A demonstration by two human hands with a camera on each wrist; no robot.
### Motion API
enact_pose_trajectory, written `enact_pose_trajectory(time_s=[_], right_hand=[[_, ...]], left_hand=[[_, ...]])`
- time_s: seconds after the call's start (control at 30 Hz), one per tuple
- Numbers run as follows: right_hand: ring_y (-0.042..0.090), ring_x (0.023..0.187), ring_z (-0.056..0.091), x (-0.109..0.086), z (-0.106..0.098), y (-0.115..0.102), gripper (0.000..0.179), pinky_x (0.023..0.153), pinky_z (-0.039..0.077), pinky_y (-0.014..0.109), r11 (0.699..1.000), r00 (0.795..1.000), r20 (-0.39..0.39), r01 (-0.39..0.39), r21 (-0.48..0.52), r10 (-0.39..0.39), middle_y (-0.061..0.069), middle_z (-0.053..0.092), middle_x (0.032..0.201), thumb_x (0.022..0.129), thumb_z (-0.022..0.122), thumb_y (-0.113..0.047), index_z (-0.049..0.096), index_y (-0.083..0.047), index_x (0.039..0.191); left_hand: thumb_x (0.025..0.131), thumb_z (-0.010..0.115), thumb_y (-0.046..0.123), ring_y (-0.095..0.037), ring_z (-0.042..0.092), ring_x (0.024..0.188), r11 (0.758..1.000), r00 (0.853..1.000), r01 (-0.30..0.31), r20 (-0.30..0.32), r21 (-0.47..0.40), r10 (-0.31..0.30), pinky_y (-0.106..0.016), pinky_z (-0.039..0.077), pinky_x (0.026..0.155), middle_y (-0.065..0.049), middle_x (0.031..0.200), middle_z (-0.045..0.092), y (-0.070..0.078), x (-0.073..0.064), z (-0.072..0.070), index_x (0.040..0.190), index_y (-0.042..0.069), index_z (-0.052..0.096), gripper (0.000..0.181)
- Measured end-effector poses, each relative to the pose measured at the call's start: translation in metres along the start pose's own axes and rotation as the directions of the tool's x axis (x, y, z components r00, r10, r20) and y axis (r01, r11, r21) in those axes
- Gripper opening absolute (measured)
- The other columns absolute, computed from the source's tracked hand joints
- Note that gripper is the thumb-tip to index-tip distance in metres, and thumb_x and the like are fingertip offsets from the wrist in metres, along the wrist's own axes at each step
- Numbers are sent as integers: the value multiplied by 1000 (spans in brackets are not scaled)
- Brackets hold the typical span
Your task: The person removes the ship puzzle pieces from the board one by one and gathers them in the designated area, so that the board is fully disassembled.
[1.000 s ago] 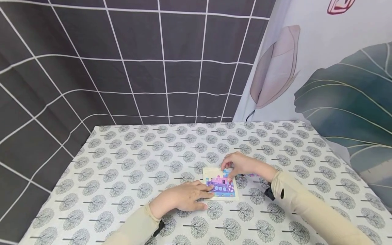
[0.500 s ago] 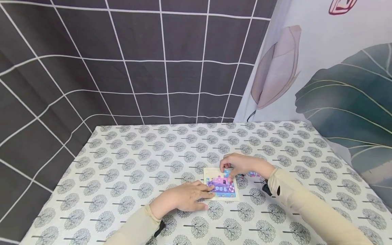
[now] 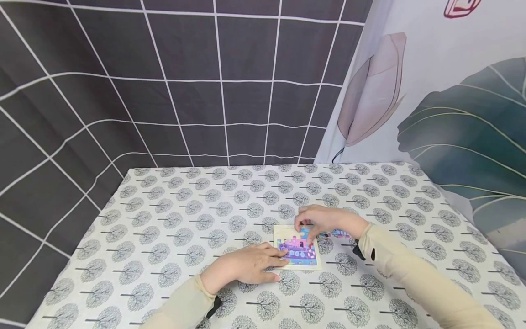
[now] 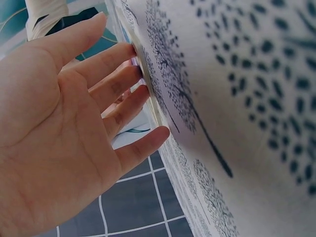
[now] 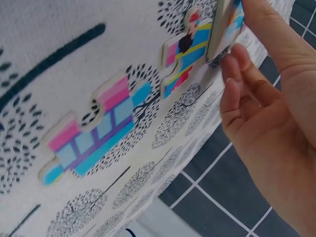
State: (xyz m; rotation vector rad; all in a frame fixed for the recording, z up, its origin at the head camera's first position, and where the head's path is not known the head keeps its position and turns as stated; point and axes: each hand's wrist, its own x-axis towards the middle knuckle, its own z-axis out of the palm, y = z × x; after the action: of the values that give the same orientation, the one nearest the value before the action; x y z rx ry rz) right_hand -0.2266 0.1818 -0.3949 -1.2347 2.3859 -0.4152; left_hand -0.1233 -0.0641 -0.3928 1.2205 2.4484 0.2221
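A jigsaw puzzle in a shallow cream tray point(image 3: 286, 232) lies on the patterned cloth, its assembled pieces showing a pink and purple boat point(image 3: 297, 249). My left hand point(image 3: 250, 264) rests fairly straight fingers on the tray's left side; in the left wrist view its fingertips meet the thin tray edge. At the top right corner my right hand point(image 3: 322, 219) pinches a blue puzzle piece point(image 3: 305, 232) between thumb and curled fingers, partly hiding it. The right wrist view shows two loose pieces beside the tray, one pink and blue point(image 5: 98, 129), one yellow and blue point(image 5: 195, 42).
A white cloth with grey tree prints point(image 3: 185, 214) covers the table. Behind and left hangs a dark grid curtain point(image 3: 185, 105); a pale curtain with large leaves point(image 3: 464, 132) hangs at the right. The loose pieces lie under the right forearm.
My right hand shifts only slightly at the tray's top right corner, and more of the blue piece shows beside its thumb. My left hand stays where it was.
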Motion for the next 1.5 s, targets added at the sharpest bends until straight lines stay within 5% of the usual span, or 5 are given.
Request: enact_pose_trajectory(time_s=[0.53,0.87,1.23,1.5], right_hand=[[11,77,48,7,-9,-5,31,72,44,20,1000,996,93,14,2,-14,-3,52,82,64,79,-24,59,-17,88],[8,71,48,8,-10,0,31,67,44,18,998,997,62,51,-45,-48,-3,54,79,62,81,-22,64,-17,88],[10,70,49,9,-13,-8,34,64,46,18,999,988,149,-42,13,40,-4,54,79,63,81,-21,57,-18,86],[12,76,50,6,-12,-7,35,69,46,20,1000,994,112,-19,7,18,-4,54,82,63,80,-23,55,-17,85]], left_hand=[[95,47,41,-15,31,136,1000,1000,5,3,23,-6,-36,27,113,5,150,31,0,0,0,141,24,41,50],[95,46,42,-15,31,136,1000,1000,11,2,22,-11,-38,27,113,6,151,29,0,1,1,142,26,40,50],[94,46,41,-15,31,136,999,1000,25,-1,36,-25,-39,28,112,7,150,29,2,1,2,141,26,41,49],[95,45,42,-15,32,136,999,1000,21,-9,47,-21,-38,29,112,7,150,29,1,1,4,141,26,41,49]])
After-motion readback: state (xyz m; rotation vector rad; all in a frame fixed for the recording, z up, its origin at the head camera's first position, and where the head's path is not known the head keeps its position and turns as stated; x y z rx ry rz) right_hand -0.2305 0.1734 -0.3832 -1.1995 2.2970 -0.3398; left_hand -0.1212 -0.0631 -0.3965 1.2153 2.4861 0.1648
